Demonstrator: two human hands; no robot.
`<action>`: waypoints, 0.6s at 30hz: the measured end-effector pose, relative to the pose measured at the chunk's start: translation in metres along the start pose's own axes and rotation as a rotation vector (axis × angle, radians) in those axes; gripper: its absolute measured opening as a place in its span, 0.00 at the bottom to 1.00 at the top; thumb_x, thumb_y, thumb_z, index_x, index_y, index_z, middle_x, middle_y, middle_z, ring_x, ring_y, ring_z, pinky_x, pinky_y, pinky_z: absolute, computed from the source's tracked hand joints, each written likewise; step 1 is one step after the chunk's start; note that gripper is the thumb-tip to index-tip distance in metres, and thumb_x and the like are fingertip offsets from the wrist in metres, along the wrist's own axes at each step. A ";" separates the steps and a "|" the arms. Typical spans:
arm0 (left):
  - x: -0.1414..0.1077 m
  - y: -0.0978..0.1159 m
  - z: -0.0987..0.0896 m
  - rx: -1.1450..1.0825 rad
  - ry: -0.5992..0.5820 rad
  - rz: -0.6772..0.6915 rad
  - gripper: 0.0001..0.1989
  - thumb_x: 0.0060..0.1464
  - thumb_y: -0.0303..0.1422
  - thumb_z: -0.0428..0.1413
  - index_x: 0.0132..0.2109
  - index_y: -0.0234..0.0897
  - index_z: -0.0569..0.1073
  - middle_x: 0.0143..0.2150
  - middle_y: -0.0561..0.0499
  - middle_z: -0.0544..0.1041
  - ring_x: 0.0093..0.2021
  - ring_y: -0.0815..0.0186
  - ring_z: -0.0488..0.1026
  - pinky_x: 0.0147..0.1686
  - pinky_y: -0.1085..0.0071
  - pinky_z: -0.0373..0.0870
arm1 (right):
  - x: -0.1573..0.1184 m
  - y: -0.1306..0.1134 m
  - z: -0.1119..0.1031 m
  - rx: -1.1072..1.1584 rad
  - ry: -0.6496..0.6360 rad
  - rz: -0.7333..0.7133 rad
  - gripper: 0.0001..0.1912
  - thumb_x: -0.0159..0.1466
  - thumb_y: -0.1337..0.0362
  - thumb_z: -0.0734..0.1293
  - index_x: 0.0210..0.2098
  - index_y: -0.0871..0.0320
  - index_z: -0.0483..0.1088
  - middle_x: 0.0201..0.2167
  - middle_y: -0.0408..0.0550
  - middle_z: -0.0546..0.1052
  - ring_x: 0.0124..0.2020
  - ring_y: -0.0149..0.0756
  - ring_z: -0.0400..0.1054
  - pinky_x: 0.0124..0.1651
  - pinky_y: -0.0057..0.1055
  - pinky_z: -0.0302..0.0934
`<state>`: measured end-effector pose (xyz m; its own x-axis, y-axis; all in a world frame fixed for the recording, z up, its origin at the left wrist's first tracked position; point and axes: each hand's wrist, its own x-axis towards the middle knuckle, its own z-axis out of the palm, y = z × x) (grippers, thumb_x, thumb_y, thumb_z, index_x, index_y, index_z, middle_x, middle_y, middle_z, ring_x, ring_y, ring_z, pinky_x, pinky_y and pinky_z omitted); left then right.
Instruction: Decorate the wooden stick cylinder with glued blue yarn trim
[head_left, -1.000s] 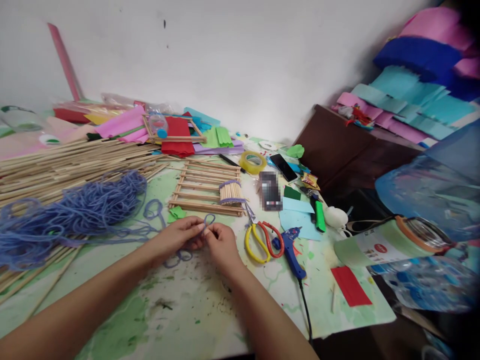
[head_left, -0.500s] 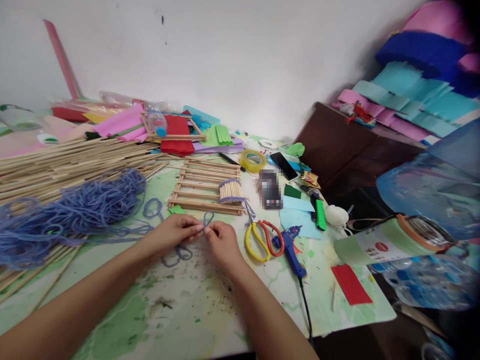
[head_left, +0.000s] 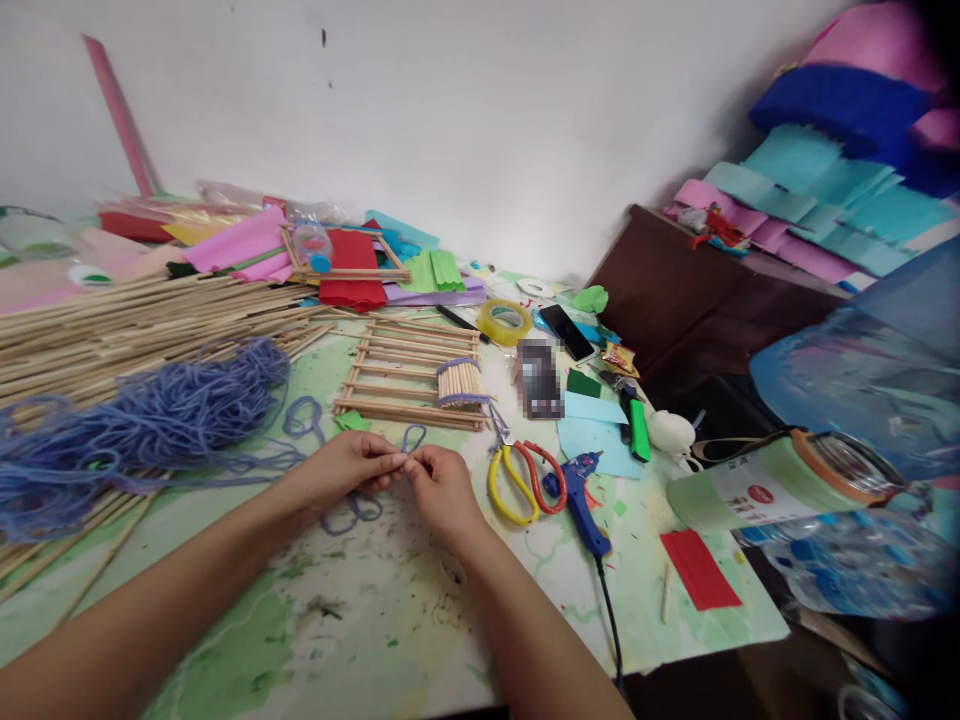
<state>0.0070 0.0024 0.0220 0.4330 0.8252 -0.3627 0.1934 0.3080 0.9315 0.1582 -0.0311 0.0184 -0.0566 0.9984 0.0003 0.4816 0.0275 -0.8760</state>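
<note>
My left hand (head_left: 365,462) and my right hand (head_left: 442,485) meet over the table, each pinching the blue cord (head_left: 413,436). A small loop of it stands up between my fingertips, and slack coils lie under my left hand. The cord trails left to a large tangled heap of blue cord (head_left: 202,410). Just beyond my hands lies a wooden stick frame (head_left: 397,372), with a small bundle of short sticks (head_left: 459,382) bound by blue cord at its right end. Scissors (head_left: 517,480) with yellow and red handles rest right of my right hand.
A blue glue gun (head_left: 583,505) with a black cable lies right of the scissors. Long wooden sticks (head_left: 150,310) cover the left side. Clear tape (head_left: 505,320), a phone (head_left: 568,332), a green cutter (head_left: 638,430), and a lying green bottle (head_left: 735,490) are on the right. Coloured paper (head_left: 352,268) lies at the back.
My fingertips have drawn closer together on the cord, and the loop between them sits slightly lower and looks smaller. The rest of the table is unchanged.
</note>
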 end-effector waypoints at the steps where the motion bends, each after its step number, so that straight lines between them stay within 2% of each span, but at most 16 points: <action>1: 0.000 -0.001 0.000 -0.005 0.005 0.004 0.15 0.44 0.42 0.59 0.26 0.31 0.73 0.17 0.55 0.65 0.18 0.74 0.57 0.18 0.77 0.49 | 0.000 0.000 0.000 -0.008 0.002 -0.001 0.10 0.57 0.69 0.62 0.21 0.59 0.70 0.19 0.41 0.69 0.24 0.30 0.58 0.29 0.26 0.47; 7: 0.002 -0.003 -0.004 0.008 -0.033 0.006 0.15 0.43 0.42 0.59 0.26 0.32 0.74 0.17 0.56 0.64 0.17 0.75 0.55 0.18 0.77 0.48 | 0.000 -0.003 -0.002 -0.062 -0.004 -0.043 0.10 0.57 0.70 0.62 0.21 0.58 0.69 0.19 0.41 0.68 0.24 0.30 0.57 0.29 0.26 0.47; 13: 0.005 -0.004 -0.007 0.113 -0.054 0.048 0.14 0.43 0.42 0.58 0.27 0.34 0.74 0.15 0.57 0.60 0.16 0.75 0.52 0.18 0.76 0.44 | 0.000 -0.003 -0.001 -0.091 -0.005 -0.047 0.10 0.58 0.71 0.62 0.21 0.58 0.70 0.19 0.42 0.69 0.24 0.30 0.59 0.29 0.26 0.49; 16: 0.005 -0.002 -0.007 0.288 -0.023 0.100 0.15 0.45 0.42 0.55 0.29 0.33 0.75 0.16 0.57 0.63 0.16 0.73 0.56 0.18 0.76 0.48 | 0.000 0.000 0.000 -0.148 -0.004 -0.084 0.10 0.59 0.70 0.62 0.23 0.59 0.71 0.22 0.43 0.71 0.27 0.31 0.61 0.31 0.26 0.50; 18: 0.004 0.002 -0.006 0.467 0.020 0.183 0.15 0.48 0.41 0.52 0.31 0.34 0.76 0.20 0.54 0.70 0.21 0.70 0.64 0.22 0.75 0.56 | 0.000 0.002 0.000 -0.219 0.010 -0.126 0.09 0.59 0.70 0.61 0.26 0.59 0.72 0.25 0.45 0.73 0.30 0.33 0.63 0.33 0.26 0.52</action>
<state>0.0039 0.0085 0.0225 0.4806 0.8562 -0.1895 0.4915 -0.0840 0.8668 0.1595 -0.0313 0.0166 -0.1204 0.9868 0.1084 0.6492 0.1608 -0.7434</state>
